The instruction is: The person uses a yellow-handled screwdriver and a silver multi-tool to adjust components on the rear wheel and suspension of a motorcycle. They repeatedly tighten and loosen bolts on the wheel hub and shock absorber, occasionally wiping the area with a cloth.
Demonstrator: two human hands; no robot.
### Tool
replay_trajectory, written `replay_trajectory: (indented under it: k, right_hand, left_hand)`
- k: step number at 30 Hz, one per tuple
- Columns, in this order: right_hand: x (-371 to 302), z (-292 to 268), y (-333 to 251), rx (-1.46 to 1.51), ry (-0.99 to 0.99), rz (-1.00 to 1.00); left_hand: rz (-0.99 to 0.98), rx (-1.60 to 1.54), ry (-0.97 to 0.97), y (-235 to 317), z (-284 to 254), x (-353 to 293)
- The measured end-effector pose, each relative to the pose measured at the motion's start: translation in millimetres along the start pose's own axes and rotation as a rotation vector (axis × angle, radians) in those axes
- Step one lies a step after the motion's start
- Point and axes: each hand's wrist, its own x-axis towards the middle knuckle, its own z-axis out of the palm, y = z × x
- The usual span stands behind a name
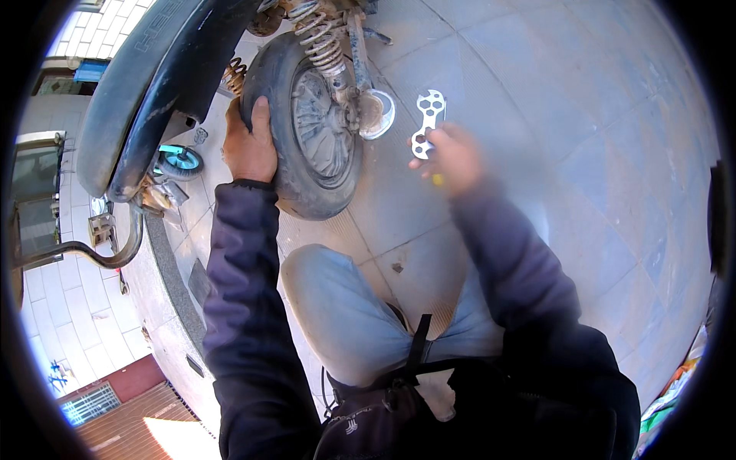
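My left hand [250,144] lies on the tread of a scooter's wheel [320,130], fingers reaching over the far side and thumb along the tyre. My right hand [452,159] is closed around a flat silver multi-hole wrench [428,123], held above the tiles to the right of the wheel. Several hexagonal holes show in the wrench. A bit of yellow sticks out below the right fingers; what it belongs to is too blurred to tell. Beside the wheel hub sits a round metal cap [378,115], with a rusty coil spring [318,38] above it.
The scooter's dark seat [146,100] hangs over the upper left, with a curved metal bar [115,253] below it. Farther off stands a small turquoise wheel [180,162]. Grey floor tiles [552,84] stretch to the right. Colourful bags [675,395] lie at the lower right edge.
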Motion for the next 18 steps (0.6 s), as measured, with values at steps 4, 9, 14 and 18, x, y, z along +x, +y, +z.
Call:
replay_trajectory:
  k: [4,9,14,18]
  right_hand:
    - [13.7,-0.8,6.0,-0.037,-0.095,-0.027]
    - [20.6,8.2,5.2,-0.100,-0.085,-0.027]
    - [20.5,25.9,22.7,-0.013,-0.104,-0.052]
    - [20.2,38.6,24.0,-0.096,-0.106,-0.092]
  left_hand:
    - [0.044,-0.017,0.036,0.4,0.6,-8.8]
    - [0.038,-0.029,0.002,2.6,-2.7,-3.8]
    - [0.048,-0.070,0.029,-5.0,-2.5,-7.9]
    - [0.016,-0.105,0.018,4.6,-4.1,-6.5]
